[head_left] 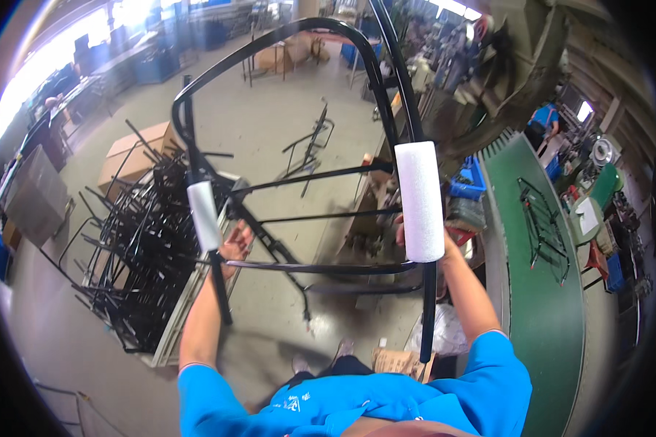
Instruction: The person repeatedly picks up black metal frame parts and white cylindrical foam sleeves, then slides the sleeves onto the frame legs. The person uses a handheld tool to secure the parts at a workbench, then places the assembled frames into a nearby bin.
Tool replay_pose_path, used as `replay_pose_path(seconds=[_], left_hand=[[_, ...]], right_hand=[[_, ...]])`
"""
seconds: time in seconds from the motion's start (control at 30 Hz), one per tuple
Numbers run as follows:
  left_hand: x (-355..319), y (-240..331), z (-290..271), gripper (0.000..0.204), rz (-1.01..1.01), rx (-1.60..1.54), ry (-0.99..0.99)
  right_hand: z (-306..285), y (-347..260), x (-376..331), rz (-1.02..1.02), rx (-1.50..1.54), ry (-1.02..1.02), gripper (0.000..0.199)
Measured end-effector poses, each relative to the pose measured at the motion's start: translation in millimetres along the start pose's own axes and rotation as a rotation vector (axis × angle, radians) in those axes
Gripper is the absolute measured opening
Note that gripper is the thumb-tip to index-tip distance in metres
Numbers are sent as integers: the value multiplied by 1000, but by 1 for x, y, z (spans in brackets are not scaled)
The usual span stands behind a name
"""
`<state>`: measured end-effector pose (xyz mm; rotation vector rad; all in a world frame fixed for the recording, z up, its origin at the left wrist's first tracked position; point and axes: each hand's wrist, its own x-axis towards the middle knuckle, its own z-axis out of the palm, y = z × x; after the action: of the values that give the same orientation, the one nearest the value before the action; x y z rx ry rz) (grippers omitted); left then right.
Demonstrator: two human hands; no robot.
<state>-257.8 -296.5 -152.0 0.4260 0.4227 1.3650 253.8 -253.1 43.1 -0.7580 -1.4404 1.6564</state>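
Both hands grip a black tubular metal frame lifted at chest height: the left hand closes on its lower crossbar, while the right hand sits mostly hidden behind a white foam sleeve. A second foam sleeve wraps the upright at ten o'clock from the left hand, and a heap of frames lies at nine o'clock.

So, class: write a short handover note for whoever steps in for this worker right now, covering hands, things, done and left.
Left hand: grips the black tube frame just below the left foam sleeve.
Right hand: mostly hidden behind the right foam sleeve, apparently holding that side.
Frame is held up in the air.
Done: both sleeves are on.
Left: stacked frames wait at left; the green conveyor lies at right.
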Motion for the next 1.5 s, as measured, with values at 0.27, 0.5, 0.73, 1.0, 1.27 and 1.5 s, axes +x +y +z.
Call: replay_pose_path(seconds=[0.27, 0.5, 0.73, 1.0, 1.27, 1.5], left_hand=[[-65, 60, 104, 69, 318, 420, -74], [-124, 83, 156, 49, 53, 377, 149], [-148, 64, 184, 40, 239, 887, 275], [-165, 51, 229, 30, 327, 1032, 315], [-151, 31, 256, 36, 320, 1285, 324], [-67, 18, 238, 24, -16, 1219, 238]], right_hand=[[41, 41, 39, -28, 276, -134, 46], [37, 69, 53, 55, 271, -231, 45], [25, 125, 46, 345, 422, -170, 39], [-13, 125, 26, 294, 257, 229, 31], [181, 7, -33, -270, -98, -141, 70], [198, -4, 16, 27, 167, -293, 80]])
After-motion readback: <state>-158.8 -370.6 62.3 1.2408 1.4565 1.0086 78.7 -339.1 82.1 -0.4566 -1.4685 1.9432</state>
